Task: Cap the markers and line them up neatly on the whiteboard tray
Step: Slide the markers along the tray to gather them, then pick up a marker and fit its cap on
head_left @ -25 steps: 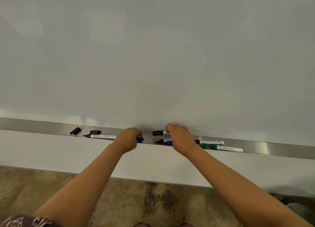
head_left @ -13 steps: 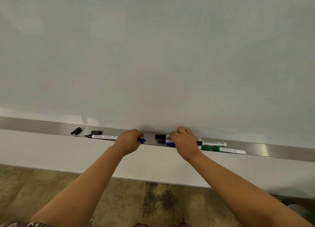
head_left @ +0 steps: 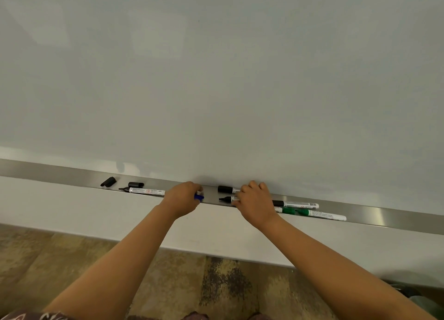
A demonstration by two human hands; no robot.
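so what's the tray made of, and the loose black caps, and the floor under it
The tray looks like brushed metal, likely aluminium or steel: grey satin sheen with a bright glare streak. The two loose black caps look like moulded plastic, smooth and dull black. The floor seems to be worn carpet, matte and mottled brown with dark blotches, though the weave is too blurred to confirm.

Single view, worn on my head. It faces the whiteboard (head_left: 216, 79) square-on and tilts down, close, at arm's reach. The board fills the upper frame; its tray (head_left: 384, 217) crosses below, slanting down rightward; floor (head_left: 168, 283) lies beneath the tray.
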